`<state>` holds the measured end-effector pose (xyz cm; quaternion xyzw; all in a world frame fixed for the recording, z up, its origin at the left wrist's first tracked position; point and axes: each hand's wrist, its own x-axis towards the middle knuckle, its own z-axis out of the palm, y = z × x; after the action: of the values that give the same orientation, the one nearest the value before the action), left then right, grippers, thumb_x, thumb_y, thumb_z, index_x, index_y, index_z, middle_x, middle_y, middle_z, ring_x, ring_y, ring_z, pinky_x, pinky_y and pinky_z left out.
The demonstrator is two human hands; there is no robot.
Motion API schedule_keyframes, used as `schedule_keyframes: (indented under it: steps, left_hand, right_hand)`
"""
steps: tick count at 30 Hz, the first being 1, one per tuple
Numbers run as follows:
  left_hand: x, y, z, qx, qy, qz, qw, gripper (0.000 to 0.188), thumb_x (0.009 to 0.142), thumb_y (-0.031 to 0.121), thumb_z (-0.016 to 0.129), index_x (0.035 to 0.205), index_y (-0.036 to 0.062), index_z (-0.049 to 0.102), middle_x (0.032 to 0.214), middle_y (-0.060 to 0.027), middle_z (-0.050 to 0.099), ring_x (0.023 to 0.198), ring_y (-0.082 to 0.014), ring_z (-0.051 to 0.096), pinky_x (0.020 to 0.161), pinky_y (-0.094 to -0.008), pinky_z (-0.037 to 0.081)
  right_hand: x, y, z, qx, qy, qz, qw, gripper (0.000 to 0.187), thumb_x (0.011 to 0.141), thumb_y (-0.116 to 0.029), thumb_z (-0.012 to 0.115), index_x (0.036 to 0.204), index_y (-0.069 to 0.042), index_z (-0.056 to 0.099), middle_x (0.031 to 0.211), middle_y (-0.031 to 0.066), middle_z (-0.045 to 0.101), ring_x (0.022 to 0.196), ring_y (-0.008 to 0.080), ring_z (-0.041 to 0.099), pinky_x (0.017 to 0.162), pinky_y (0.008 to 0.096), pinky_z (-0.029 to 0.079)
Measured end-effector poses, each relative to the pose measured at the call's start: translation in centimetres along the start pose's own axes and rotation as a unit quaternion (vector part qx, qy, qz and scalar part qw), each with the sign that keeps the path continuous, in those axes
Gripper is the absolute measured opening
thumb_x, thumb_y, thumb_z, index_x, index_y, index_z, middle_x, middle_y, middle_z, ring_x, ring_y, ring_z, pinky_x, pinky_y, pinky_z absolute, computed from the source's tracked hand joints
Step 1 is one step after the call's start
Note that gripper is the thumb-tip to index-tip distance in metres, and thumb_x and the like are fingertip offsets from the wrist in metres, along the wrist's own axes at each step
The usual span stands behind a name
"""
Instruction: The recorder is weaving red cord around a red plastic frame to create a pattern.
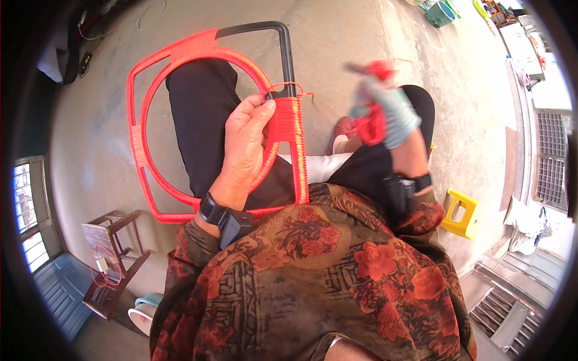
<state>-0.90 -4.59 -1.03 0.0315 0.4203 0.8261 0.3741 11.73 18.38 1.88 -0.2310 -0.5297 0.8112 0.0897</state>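
Across my lap lies a squarish frame (135,147) with a round inner ring, mostly wrapped in bright red cord. Its far right corner shows as bare black tube (285,51). My left hand (244,135) is closed on the right side of the frame, the thumb pressed by the top of a wide wrapped band. A loose strand of cord loops around the bare tube just above that band. Out to the right, over my right knee, my right hand (392,114) wears a pale grey-green glove and is smeared by motion. It holds a bundle of red cord (370,125), with a dark tip sticking out.
A yellow plastic stool (460,213) stands at my right. On the left is a wooden stool (114,259) with a loop of red cord on it, near pale basins (143,313). A green bucket (440,14) sits far right. A white cable (141,24) lies far left.
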Motion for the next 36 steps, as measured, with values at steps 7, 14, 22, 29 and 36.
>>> schedule_keyframes:
  steps: [7, 14, 22, 29, 36]
  left_hand:
    - [0.1, -0.1, -0.1, 0.002, 0.000, -0.001, 1.000, 0.010, 0.096, 0.007, 0.058, 0.104, 0.0009, 0.059, 0.095, -0.0047, 0.066, 0.082, -0.0089, 0.063, 0.075, -0.0238, 0.052]
    - [0.5, -0.5, -0.5, 0.040, 0.006, -0.001, 0.999, 0.010, 0.094, 0.007, 0.062, 0.102, 0.0005, 0.061, 0.092, -0.0025, 0.067, 0.082, -0.0065, 0.061, 0.076, -0.0216, 0.049]
    - [0.6, 0.2, 0.4, -0.024, -0.023, -0.033, 0.999, 0.022, 0.100, 0.021, 0.055, 0.100, -0.0004, 0.061, 0.091, -0.0070, 0.068, 0.082, -0.0146, 0.066, 0.076, -0.0291, 0.053]
    - [0.5, 0.3, 0.9, -0.010, -0.022, -0.058, 0.998, 0.030, 0.101, 0.026, 0.054, 0.102, -0.0020, 0.062, 0.091, -0.0118, 0.069, 0.080, -0.0197, 0.068, 0.076, -0.0320, 0.055]
    - [0.4, 0.0, 0.4, 0.041, -0.058, -0.045, 0.996, 0.031, 0.101, 0.027, 0.051, 0.109, -0.0023, 0.060, 0.095, -0.0123, 0.069, 0.083, -0.0217, 0.069, 0.077, -0.0340, 0.056]
  right_hand:
    - [3.1, 2.6, 4.7, -0.047, 0.015, 0.106, 0.993, 0.021, 0.090, -0.024, 0.066, 0.091, -0.003, 0.063, 0.069, 0.0044, 0.060, 0.066, 0.0160, 0.065, 0.060, 0.0314, 0.055]
    - [0.5, 0.1, 8.5, -0.172, -0.045, 0.042, 0.983, 0.020, 0.081, -0.021, 0.074, 0.080, -0.004, 0.064, 0.063, 0.0016, 0.061, 0.055, 0.0093, 0.059, 0.052, 0.0258, 0.048]
    - [-0.9, -1.3, 4.0, -0.170, 0.046, -0.021, 0.984, 0.024, 0.083, -0.025, 0.070, 0.092, -0.003, 0.066, 0.068, 0.0014, 0.059, 0.055, 0.0103, 0.056, 0.053, 0.0253, 0.047]
    - [-5.3, -3.4, -17.6, 0.261, 0.083, -0.196, 0.942, 0.032, 0.095, -0.037, 0.058, 0.098, -0.006, 0.062, 0.091, 0.0078, 0.067, 0.080, 0.0226, 0.062, 0.081, 0.0393, 0.050]
    - [-13.9, -5.9, -33.3, 0.184, 0.473, -0.221, 0.833, 0.034, 0.098, -0.034, 0.041, 0.102, -0.004, 0.056, 0.102, 0.0153, 0.063, 0.094, 0.0352, 0.059, 0.083, 0.0546, 0.048]
